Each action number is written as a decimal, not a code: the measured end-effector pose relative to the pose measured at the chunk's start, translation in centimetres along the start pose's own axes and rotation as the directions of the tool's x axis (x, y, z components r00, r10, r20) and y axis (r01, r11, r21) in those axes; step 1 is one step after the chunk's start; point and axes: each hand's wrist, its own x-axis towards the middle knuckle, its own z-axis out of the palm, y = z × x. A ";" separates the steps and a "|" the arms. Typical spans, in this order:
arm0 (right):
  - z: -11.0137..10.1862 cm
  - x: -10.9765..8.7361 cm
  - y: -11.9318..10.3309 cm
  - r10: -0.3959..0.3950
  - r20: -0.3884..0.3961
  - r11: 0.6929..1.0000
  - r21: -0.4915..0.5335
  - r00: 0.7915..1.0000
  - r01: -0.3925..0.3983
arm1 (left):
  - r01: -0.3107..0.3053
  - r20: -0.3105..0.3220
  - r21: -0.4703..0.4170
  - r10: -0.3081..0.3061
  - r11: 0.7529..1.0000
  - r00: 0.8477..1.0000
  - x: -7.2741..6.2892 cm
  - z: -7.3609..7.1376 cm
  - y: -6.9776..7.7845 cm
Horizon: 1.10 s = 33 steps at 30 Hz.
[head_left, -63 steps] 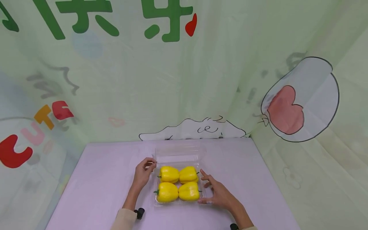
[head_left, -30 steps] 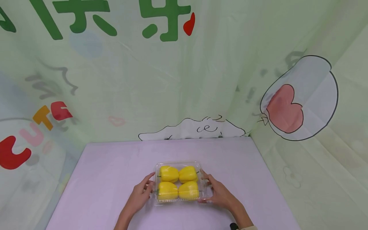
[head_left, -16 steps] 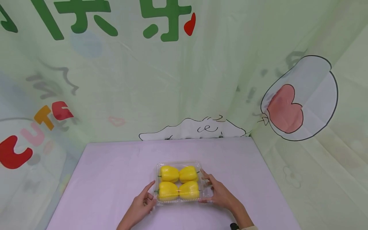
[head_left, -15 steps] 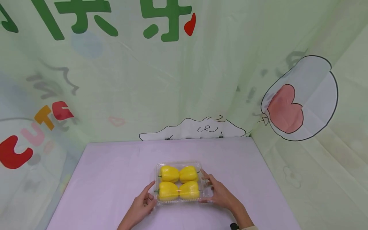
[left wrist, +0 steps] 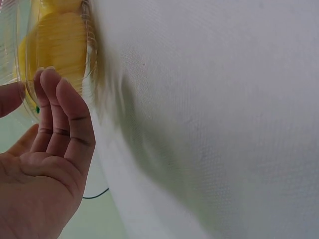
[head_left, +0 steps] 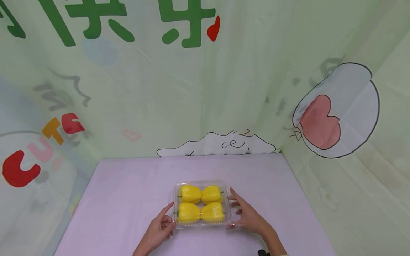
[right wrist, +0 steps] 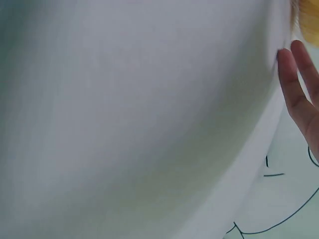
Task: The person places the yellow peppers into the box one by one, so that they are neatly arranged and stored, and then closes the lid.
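Note:
A clear plastic clamshell box (head_left: 203, 225) lies on the table with its lid down over several yellow bell peppers (head_left: 189, 212), which have green stems and sit in two rows. My left hand (head_left: 156, 231) is at the box's left side, its index finger reaching along the edge and its thumb at the near left corner. In the left wrist view the left hand's fingers (left wrist: 70, 119) are loosely bent beside the box wall. At the right side, my right hand (head_left: 249, 216) has its fingers spread around the edge; contact there cannot be made out for certain.
A pale lilac cloth covers the table (head_left: 134, 188). Behind and beside it hangs a light green printed curtain (head_left: 179, 89), with a balloon drawing (head_left: 339, 110) on the right.
The box's lid, upright at the back earlier, has come down over the peppers. My left hand has moved from the far left corner toward the near left corner. The right hand has shifted slightly outward.

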 end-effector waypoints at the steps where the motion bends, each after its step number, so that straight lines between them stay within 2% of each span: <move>1: -0.2 -0.2 0.0 0.017 0.017 1.000 0.023 1.000 -0.017 | -0.005 0.002 -0.001 0.005 1.000 1.000 0.0 0.0 0.0; 6: -0.6 -0.7 0.2 0.036 0.088 0.993 0.108 0.995 -0.046 | -0.027 0.005 0.009 0.027 1.000 1.000 -0.2 -0.1 0.0; 11: -0.3 -0.9 0.5 -0.018 0.090 0.985 0.170 0.996 0.002 | -0.024 -0.002 0.011 0.024 1.000 1.000 -0.5 -0.2 0.4; 19: -0.4 -1.2 0.5 -0.064 0.107 0.986 0.160 0.992 0.046 | -0.029 0.012 0.015 0.029 0.999 1.000 -0.7 -0.4 0.6; 24: -0.3 -1.4 0.7 -0.102 0.151 0.966 0.253 0.983 0.061 | -0.034 0.023 0.054 0.033 0.998 0.999 -0.5 -0.6 0.6; 33: -0.1 -1.4 1.6 -0.142 0.220 0.916 0.399 0.965 0.043 | 0.007 0.030 -0.060 -0.006 0.998 1.000 -0.3 -0.3 0.2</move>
